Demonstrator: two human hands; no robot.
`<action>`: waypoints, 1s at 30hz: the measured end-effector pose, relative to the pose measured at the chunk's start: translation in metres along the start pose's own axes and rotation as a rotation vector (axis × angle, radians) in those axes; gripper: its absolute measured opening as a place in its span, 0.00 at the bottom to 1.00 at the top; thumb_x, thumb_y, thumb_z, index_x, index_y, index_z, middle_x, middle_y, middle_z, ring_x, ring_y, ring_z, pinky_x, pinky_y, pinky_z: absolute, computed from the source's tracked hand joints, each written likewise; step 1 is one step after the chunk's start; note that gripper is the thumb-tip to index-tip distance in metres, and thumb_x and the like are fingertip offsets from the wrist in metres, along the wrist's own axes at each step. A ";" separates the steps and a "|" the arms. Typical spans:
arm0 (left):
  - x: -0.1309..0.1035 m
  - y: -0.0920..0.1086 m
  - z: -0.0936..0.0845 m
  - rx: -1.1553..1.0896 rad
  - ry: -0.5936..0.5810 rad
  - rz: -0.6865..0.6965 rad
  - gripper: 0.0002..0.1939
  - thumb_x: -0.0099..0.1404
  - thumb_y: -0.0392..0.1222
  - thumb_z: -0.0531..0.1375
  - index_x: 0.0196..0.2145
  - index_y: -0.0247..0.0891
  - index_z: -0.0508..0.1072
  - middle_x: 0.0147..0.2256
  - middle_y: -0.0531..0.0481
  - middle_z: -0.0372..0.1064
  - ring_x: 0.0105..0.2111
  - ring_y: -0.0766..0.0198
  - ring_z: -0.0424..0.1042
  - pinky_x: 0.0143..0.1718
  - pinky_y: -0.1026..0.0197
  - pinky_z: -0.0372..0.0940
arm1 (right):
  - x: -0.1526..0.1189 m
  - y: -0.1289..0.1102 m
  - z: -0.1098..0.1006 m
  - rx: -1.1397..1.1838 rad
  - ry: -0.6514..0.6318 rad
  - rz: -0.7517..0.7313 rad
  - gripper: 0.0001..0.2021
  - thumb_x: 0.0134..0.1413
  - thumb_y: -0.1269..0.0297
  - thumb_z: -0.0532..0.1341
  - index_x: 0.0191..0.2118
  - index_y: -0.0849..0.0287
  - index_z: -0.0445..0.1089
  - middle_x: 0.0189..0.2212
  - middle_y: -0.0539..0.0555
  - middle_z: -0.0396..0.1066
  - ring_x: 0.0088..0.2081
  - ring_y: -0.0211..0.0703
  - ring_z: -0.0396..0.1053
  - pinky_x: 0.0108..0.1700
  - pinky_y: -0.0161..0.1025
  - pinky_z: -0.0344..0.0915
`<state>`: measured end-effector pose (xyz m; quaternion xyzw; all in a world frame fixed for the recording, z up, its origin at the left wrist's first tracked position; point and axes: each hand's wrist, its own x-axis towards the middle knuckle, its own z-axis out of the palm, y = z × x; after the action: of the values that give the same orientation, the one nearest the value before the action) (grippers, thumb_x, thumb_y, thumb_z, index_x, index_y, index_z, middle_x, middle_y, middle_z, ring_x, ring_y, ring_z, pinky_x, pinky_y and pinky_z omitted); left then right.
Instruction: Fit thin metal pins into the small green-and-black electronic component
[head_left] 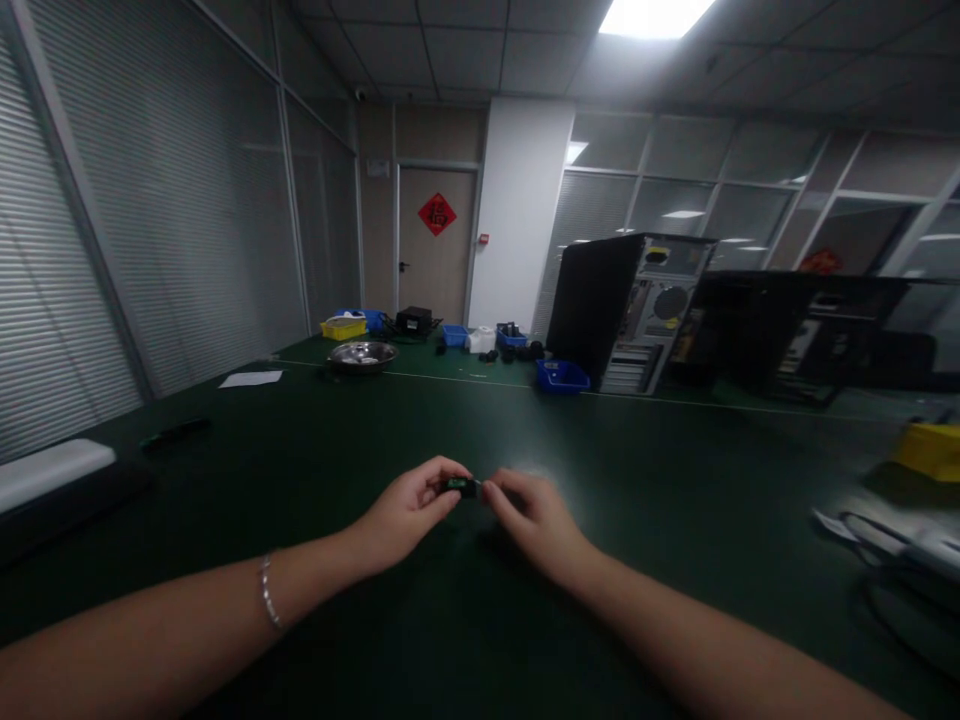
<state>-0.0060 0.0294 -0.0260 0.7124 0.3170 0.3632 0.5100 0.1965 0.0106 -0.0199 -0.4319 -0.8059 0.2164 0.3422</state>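
Observation:
Near the middle of the green table, my left hand [412,505] grips a small black part [460,487] with a green patch on its upper face, between thumb and fingers. My right hand [534,515] is just to its right, thumb and index finger pinched at the part's right end. A tiny pale tip shows at that pinch, too small to name. Both hands are just above the dark green table [465,640].
A metal bowl [362,357] and white paper [251,379] lie back left. A blue tray [562,376] sits beside an open computer case [634,315]. At right are a yellow bin [930,451] and cables; at left, a white-topped object [56,472].

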 end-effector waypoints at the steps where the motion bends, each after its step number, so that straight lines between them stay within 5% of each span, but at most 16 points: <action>1: 0.000 0.001 0.000 0.001 -0.002 0.002 0.12 0.64 0.36 0.56 0.46 0.36 0.68 0.42 0.48 0.67 0.39 0.62 0.67 0.39 0.61 0.61 | 0.000 0.000 0.000 0.002 -0.009 0.006 0.14 0.64 0.61 0.51 0.33 0.61 0.69 0.28 0.50 0.68 0.30 0.38 0.65 0.32 0.33 0.58; 18: -0.024 0.009 0.015 0.097 0.001 0.058 0.12 0.62 0.37 0.58 0.44 0.33 0.71 0.38 0.46 0.70 0.38 0.61 0.70 0.41 0.59 0.65 | -0.019 -0.011 0.009 0.050 0.025 -0.032 0.14 0.63 0.59 0.52 0.31 0.60 0.68 0.26 0.49 0.67 0.30 0.38 0.65 0.32 0.33 0.59; 30: -0.013 0.006 0.011 0.098 0.006 0.005 0.13 0.60 0.41 0.60 0.42 0.34 0.72 0.36 0.49 0.69 0.34 0.62 0.68 0.37 0.59 0.64 | -0.016 -0.012 0.004 -0.025 0.019 -0.049 0.13 0.63 0.61 0.52 0.35 0.61 0.70 0.28 0.51 0.69 0.31 0.38 0.66 0.34 0.33 0.60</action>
<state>-0.0031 0.0115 -0.0251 0.7363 0.3341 0.3507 0.4725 0.1934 -0.0097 -0.0201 -0.4183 -0.8156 0.1940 0.3495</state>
